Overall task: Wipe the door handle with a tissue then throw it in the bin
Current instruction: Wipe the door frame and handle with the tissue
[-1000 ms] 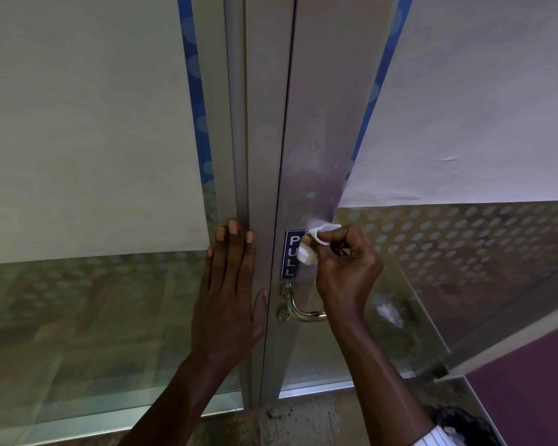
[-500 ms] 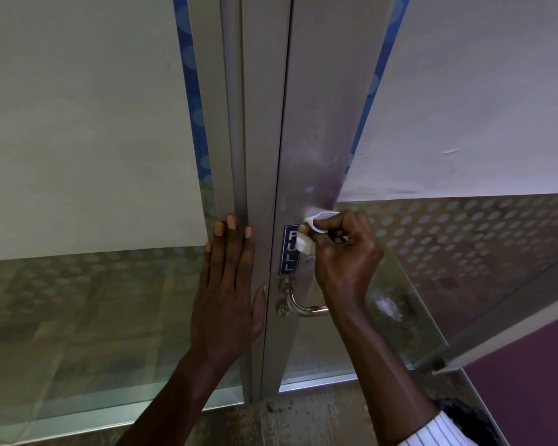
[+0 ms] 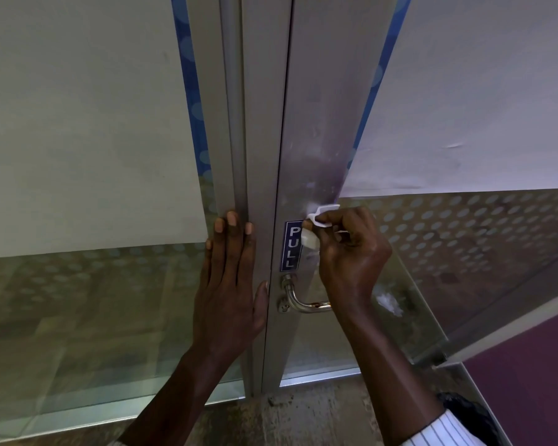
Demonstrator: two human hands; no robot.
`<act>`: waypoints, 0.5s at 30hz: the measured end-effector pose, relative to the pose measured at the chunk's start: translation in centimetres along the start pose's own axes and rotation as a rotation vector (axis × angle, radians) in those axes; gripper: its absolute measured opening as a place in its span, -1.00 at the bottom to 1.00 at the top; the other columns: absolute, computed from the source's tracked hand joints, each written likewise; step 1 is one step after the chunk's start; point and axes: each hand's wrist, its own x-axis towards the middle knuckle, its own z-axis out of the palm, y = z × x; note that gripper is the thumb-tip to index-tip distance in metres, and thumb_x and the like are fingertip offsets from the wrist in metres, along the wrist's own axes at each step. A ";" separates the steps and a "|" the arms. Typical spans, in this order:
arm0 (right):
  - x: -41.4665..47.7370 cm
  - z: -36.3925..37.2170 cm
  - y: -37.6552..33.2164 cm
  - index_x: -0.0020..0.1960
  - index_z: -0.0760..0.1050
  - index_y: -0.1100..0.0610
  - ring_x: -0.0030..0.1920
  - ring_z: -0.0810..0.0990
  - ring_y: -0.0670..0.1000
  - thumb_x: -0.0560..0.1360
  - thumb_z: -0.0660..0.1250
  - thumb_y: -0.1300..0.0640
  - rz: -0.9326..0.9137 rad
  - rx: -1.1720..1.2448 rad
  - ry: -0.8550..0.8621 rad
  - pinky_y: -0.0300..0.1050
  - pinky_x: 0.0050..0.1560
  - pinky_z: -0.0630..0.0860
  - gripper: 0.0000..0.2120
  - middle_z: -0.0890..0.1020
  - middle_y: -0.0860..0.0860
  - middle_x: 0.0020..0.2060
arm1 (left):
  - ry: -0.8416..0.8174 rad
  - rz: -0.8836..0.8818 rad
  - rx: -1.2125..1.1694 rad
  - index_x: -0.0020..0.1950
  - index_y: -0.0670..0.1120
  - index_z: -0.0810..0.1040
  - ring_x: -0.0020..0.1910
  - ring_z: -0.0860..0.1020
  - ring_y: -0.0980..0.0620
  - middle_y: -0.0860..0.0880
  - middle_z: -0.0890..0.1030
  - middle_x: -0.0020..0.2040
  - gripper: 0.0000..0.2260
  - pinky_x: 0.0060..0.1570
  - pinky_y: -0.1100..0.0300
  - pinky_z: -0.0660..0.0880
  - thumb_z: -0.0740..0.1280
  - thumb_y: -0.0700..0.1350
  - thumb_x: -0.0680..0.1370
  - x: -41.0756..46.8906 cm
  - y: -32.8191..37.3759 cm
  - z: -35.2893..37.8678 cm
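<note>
At the far left a frosted glass panel (image 3: 87, 123) fills the view, dotted and clearer lower down. The left hand (image 3: 229, 284) lies flat against the metal door frame (image 3: 255, 123) with its fingers spread slightly and pointing up, the thumb resting near the seam; it has not shifted over the last second and appears to be bracing the door. Just to its right is the blue PULL sign (image 3: 292, 246), and against the sign's right edge the right hand (image 3: 348, 252) pinches a folded white tissue (image 3: 310, 237) between thumb and fingertips, pressing it onto the metal stile above the lever. Compared with a second ago the tissue sits at nearly the same spot beside the sign, so the rubbing is small and local. Below, the curved door handle (image 3: 303, 300) is bare, its right end hidden behind the right wrist; the tissue is near it but not touching it. My reading is that the wipe is under way on the plate area and the lever itself still needs a pass. At the lower right, a dark object (image 3: 471, 410) beside the striped sleeve (image 3: 445, 432) may be the bin, though I cannot tell for certain.
</note>
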 end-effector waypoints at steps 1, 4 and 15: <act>-0.5 0.1 0.4 -0.12 0.73 0.19 -0.21 0.65 0.05 0.45 0.65 0.26 -0.017 -0.022 -0.008 -0.19 -0.24 0.55 -0.89 0.67 0.06 -0.18 | 0.002 0.002 -0.001 0.76 -0.14 -0.12 0.77 -0.22 -0.14 -0.14 -0.23 0.77 0.01 0.70 -0.19 0.08 0.52 -0.05 0.56 0.0 0.0 0.1; -3.0 0.4 2.6 -0.16 0.69 0.16 -0.22 0.61 -0.07 0.43 0.63 0.33 0.052 -0.066 -0.097 -0.30 -0.23 0.51 -0.85 0.65 0.01 -0.19 | 0.013 0.005 0.008 0.76 -0.12 -0.16 0.77 -0.23 -0.13 -0.14 -0.25 0.77 0.05 0.71 -0.14 0.03 0.53 -0.04 0.54 0.0 0.0 0.2; -0.5 -0.1 1.6 -0.16 0.68 0.19 -0.19 0.62 -0.03 0.42 0.61 0.39 -0.030 -0.074 -0.086 -0.22 -0.21 0.57 -0.83 0.63 0.05 -0.17 | 0.050 -0.001 0.032 0.75 -0.14 -0.13 0.77 -0.22 -0.15 -0.14 -0.25 0.76 0.03 0.75 -0.08 -0.08 0.54 -0.05 0.54 0.0 0.1 0.8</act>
